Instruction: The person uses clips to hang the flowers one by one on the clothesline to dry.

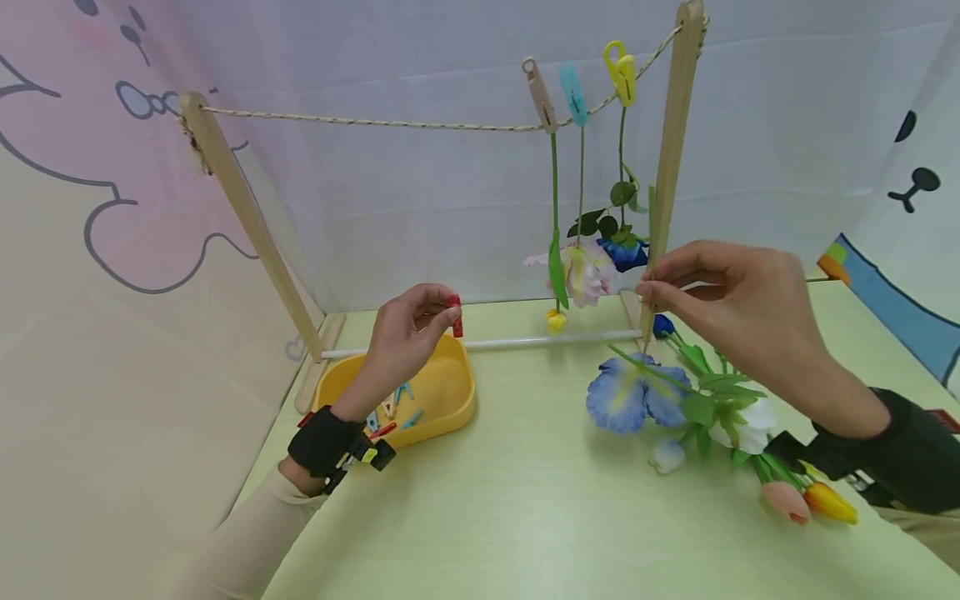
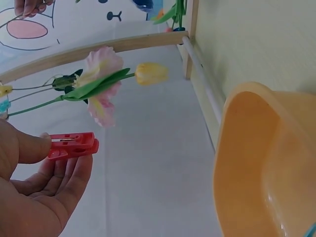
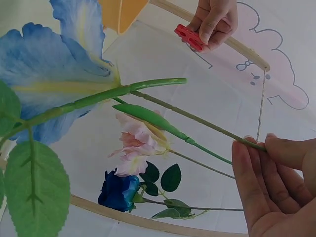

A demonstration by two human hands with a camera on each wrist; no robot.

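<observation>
My left hand [image 1: 405, 333] pinches a red clothespin [image 2: 74, 145] between thumb and fingers, above the back of the yellow bin [image 1: 468, 400]. On the right, my right hand [image 1: 738, 287] pinches the thin stem [image 3: 197, 117] of a blue iris [image 1: 618, 396], whose bloom hangs downward just over the table. A rope [image 1: 375, 123] stretches between two wooden posts. Clipped to it, upside down, are a yellow tulip [image 2: 152, 74] under a beige clothespin [image 1: 540, 96], a pink iris [image 1: 588, 271] under a blue one [image 1: 573, 93], and a blue rose [image 3: 117, 191] under a yellow one [image 1: 621, 73].
Several clothespins lie in the yellow bin. More artificial flowers lie at right, among them a white flower [image 1: 750, 425], a pink tulip [image 1: 786, 502] and an orange-yellow tulip [image 1: 830, 502]. The right post [image 1: 678, 125] stands beside my right hand; a white rod [image 1: 525, 342] joins the post bases.
</observation>
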